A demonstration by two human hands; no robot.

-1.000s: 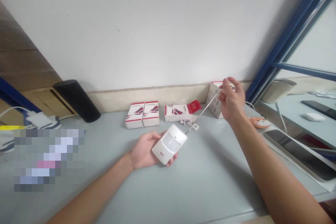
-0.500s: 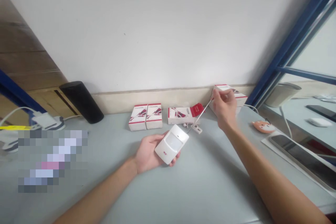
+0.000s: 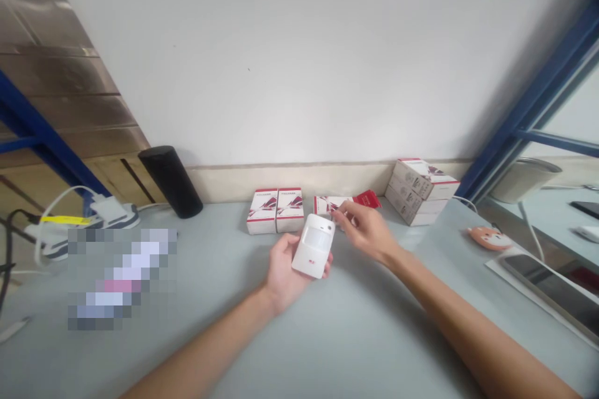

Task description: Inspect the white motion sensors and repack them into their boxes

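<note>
My left hand [image 3: 283, 268] holds a white motion sensor [image 3: 313, 245] with a domed lens window and a small red mark, tilted above the pale table [image 3: 355, 336]. My right hand [image 3: 362, 230] is just right of the sensor's top corner, fingers pinched together there; the thin metal antenna that stuck out from the sensor is no longer visible as a long rod. What the pinch holds is too small to make out.
Red-and-white small boxes: a pair [image 3: 276, 209], one open box [image 3: 344, 204] behind my right hand, a stack [image 3: 418, 190] at the back right. A black cylinder [image 3: 171, 179] leans at the wall. Cables and a charger [image 3: 100, 212] lie left; an orange toy [image 3: 489, 237] and a dark tablet [image 3: 552, 290] right.
My right hand has come in from far right toward the sensor, and the long antenna has shortened to nothing visible. My left hand lifted the sensor slightly; the camera shifted left.
</note>
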